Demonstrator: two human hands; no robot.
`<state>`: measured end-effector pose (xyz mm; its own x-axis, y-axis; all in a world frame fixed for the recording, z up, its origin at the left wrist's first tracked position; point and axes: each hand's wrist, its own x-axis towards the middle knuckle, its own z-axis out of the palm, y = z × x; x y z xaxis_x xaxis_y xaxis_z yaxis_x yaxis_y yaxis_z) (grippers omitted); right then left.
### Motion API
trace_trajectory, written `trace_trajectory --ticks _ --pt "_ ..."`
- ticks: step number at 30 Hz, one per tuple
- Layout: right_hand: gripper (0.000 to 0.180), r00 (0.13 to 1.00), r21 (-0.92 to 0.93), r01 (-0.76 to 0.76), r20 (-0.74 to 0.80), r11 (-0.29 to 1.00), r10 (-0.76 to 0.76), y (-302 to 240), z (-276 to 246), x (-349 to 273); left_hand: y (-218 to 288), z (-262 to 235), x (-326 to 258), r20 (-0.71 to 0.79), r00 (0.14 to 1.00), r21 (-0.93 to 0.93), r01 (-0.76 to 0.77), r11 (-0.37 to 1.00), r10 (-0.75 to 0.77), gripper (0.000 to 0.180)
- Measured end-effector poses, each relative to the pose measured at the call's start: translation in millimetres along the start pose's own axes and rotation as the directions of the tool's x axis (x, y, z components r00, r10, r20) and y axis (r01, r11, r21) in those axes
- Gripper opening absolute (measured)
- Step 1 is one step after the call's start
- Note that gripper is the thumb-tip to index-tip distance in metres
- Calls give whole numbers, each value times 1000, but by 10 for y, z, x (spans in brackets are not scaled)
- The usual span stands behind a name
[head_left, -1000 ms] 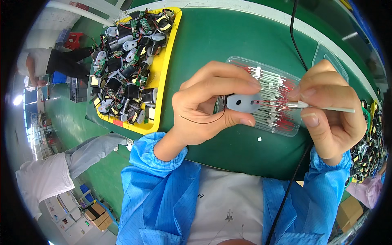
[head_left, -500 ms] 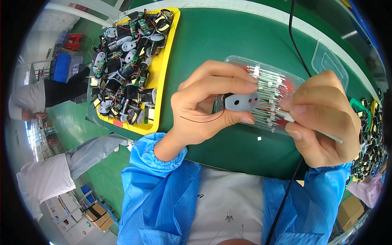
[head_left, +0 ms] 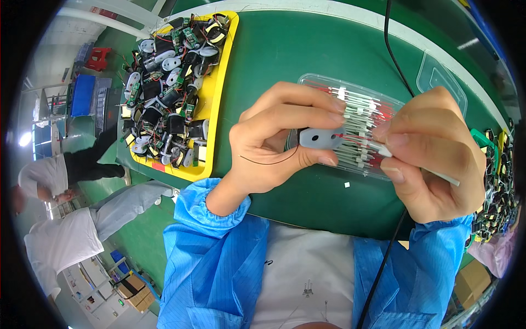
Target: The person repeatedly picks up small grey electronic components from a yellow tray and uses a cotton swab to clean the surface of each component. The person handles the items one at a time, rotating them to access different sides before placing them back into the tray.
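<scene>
Holding: the left hand (head_left: pixel 274 145) pinches a small flat grey metal plate with two holes (head_left: pixel 321 138) between thumb and fingers, closed around it above the green work table (head_left: pixel 285 60).
Thin wire: a dark strand (head_left: pixel 268 162) curves across the left palm, below the plate.
Right hand: the right hand (head_left: pixel 433 159) is closed on a thin white sleeved wire lead (head_left: pixel 405 159), thumb and forefinger pinching it just beside the plate's right end; the lead's far end sticks out past the fingers toward the right.
Clear tray: a shallow transparent plastic tray (head_left: pixel 329 83) lies on the table right behind both hands, filled with more white-sleeved leads with red wire (head_left: pixel 361 109).
Yellow tray: a yellow plastic tray (head_left: pixel 219 93) sits well to the left, heaped with small black and silver motor parts with green circuit boards (head_left: pixel 170 93).
Cable: a black cable (head_left: pixel 392 49) runs down across the table and passes behind the right hand.
Sleeves: blue cuffed sleeves (head_left: pixel 213 230) cover both forearms.
Right edge: a second heap of wired parts (head_left: pixel 496 186) lies at the table's right rim.
</scene>
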<state>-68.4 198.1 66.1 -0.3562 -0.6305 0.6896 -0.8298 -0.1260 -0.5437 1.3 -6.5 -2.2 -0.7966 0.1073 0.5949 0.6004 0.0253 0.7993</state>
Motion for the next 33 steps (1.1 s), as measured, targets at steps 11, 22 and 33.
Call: trace_trajectory --ticks 11,22,33 --pt "25 999 7 -7 -45 1000 7 -41 83 -37 13 27 -10 -59 996 -63 63 996 -67 42" --pt "25 997 22 -26 -70 999 28 -37 104 -52 -8 17 -18 -68 997 -43 38 998 -41 43" --pt "29 973 -220 150 -141 964 -184 -28 241 -89 -6 41 -23 -112 991 -66 65 996 -72 44"
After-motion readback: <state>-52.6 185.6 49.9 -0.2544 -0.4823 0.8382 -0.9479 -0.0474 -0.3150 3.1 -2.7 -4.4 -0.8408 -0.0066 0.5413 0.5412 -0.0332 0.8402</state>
